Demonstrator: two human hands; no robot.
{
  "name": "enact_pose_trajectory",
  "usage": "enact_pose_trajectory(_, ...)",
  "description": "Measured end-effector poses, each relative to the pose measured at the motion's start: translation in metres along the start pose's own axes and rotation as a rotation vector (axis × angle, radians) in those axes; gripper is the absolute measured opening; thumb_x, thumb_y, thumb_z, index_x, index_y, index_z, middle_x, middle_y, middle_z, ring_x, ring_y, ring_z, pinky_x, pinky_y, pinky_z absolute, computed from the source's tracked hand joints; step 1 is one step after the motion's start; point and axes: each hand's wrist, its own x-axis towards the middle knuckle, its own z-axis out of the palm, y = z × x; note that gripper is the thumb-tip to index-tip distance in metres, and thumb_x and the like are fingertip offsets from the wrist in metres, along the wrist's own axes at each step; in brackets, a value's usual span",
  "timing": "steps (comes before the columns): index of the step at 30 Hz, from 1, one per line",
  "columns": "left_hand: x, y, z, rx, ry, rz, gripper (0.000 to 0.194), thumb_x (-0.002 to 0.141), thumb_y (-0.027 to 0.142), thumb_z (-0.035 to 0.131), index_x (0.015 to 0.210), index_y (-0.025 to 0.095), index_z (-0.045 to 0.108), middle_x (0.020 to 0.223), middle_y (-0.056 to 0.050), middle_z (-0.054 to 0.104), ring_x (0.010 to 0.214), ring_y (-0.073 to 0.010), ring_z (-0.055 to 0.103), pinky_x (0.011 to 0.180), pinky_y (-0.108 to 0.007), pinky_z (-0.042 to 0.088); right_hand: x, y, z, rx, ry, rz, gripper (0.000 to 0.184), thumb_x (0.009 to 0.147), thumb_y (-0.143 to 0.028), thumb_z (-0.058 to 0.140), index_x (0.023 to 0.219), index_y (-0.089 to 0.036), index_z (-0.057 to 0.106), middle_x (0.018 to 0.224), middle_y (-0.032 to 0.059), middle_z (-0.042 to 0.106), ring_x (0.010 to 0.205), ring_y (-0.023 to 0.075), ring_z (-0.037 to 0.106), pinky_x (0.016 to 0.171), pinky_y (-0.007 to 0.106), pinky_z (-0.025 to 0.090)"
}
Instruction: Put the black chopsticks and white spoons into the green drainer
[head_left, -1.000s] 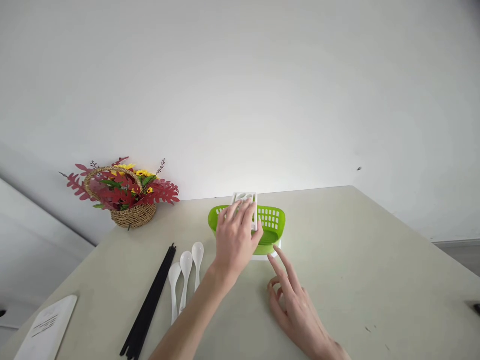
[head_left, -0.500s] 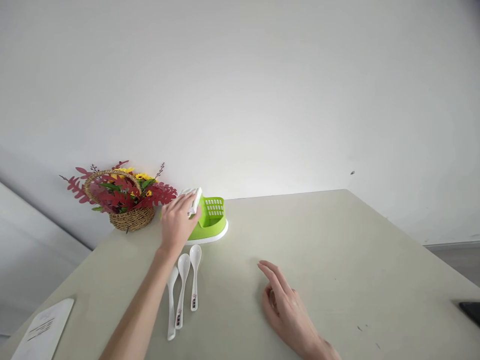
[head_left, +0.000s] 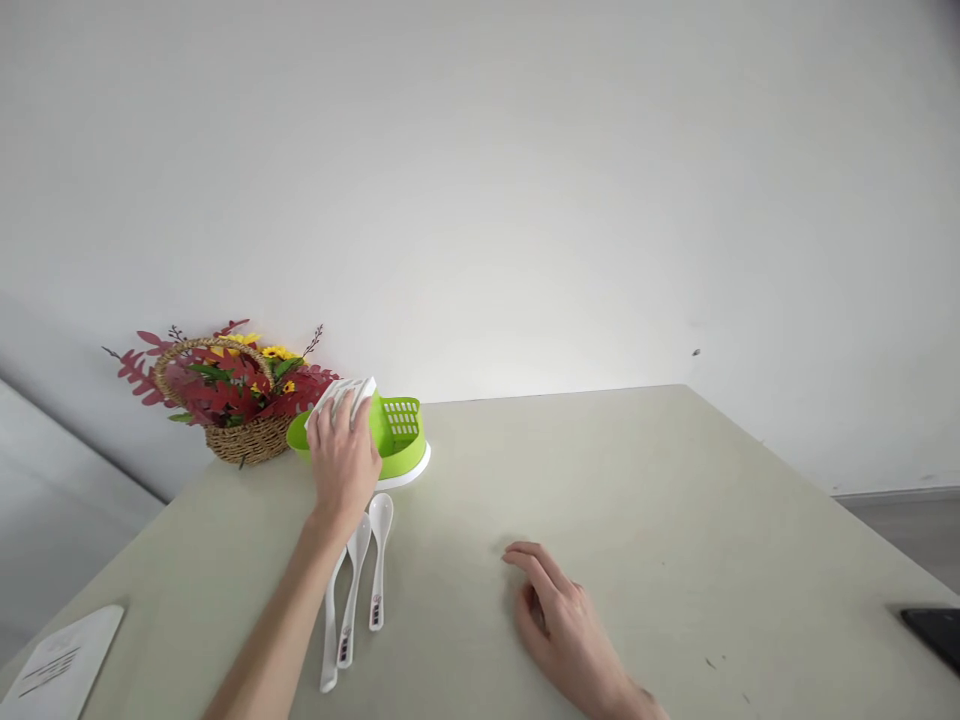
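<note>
My left hand [head_left: 343,460] is closed around a white slotted plastic piece [head_left: 341,392], gripping it from above over the middle of a green cutlery holder [head_left: 405,462]. The holder has latticed back walls and a white base. My fingers and wrist hide part of the piece and the holder's front left. Three white spoons [head_left: 380,550] lie side by side on the table just below the holder, the leftmost one partly behind my forearm. My right hand [head_left: 566,625] rests on the table to the right of the spoons, holding nothing, its fingers loosely bent and thumb apart.
A wicker basket [head_left: 251,440] of red leaves and yellow flowers stands against the wall, left of the holder. A white card with dark lines [head_left: 60,665] lies at the lower left. A black flat object [head_left: 934,632] sits at the right table edge.
My left hand has lowered the tilted white piece and brought it flatter over the middle of the holder. The whole view has shifted slightly. My right hand stays nearly in place.
</note>
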Motion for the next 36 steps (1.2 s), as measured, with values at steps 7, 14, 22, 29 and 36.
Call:
enact_pose_trajectory(7,0.003,-0.007,-0.001,-0.061,0.013,0.003,0.05,0.095,0.015,0.046,0.143,0.018,0.058,0.154,-0.019,0.053,0.154,-0.0406,0.033,0.125,-0.065,0.022,0.0,0.0,0.0,0.0,-0.012,-0.018,0.042,0.092,-0.004,0.039,0.125,-0.025,0.054,0.12,0.0063,0.069,0.062,0.0123,0.065,0.061,0.027,0.054)
enact_pose_trajectory(14,-0.033,0.059,0.005,-0.413,0.035,0.18,0.037,0.1,0.015,0.05,0.134,0.023,0.061,0.158,-0.012,0.05,0.158,-0.031,0.03,0.127,-0.059,0.032,0.002,0.001,0.001,0.015,0.012,-0.041,0.037,0.091,-0.005,0.041,0.119,-0.025,0.057,0.115,0.007,0.069,0.064,0.0128,0.067,0.061,0.025,0.056)
enact_pose_trajectory(22,-0.104,0.152,0.005,-1.069,-0.508,0.199,0.028,0.106,0.032,0.051,0.128,0.026,0.067,0.14,-0.01,0.067,0.137,-0.0235,0.057,0.117,-0.043,0.048,0.007,0.01,0.007,0.211,-0.025,0.113,0.023,0.092,-0.013,0.048,0.105,-0.021,0.065,0.097,0.0076,0.073,0.074,0.0169,0.071,0.065,0.026,0.058)
enact_pose_trajectory(29,-0.119,0.167,0.015,-1.268,-0.704,-0.083,0.047,0.111,0.047,0.033,0.116,0.027,0.075,0.115,-0.007,0.077,0.106,-0.0233,0.071,0.099,-0.038,0.056,0.04,0.033,0.006,0.356,-0.121,0.184,0.017,0.071,-0.007,0.051,0.068,-0.021,0.059,0.069,0.0017,0.069,0.065,0.0171,0.065,0.056,0.024,0.05)
enact_pose_trajectory(36,-0.12,0.165,0.018,-1.28,-0.665,-0.201,0.044,0.109,0.051,0.036,0.113,0.027,0.073,0.106,-0.007,0.076,0.096,-0.0231,0.071,0.093,-0.037,0.056,0.056,0.035,0.0,0.474,-0.273,0.231,0.018,0.065,-0.005,0.048,0.061,-0.022,0.052,0.055,-0.0047,0.06,0.051,0.0122,0.057,0.048,0.02,0.042)
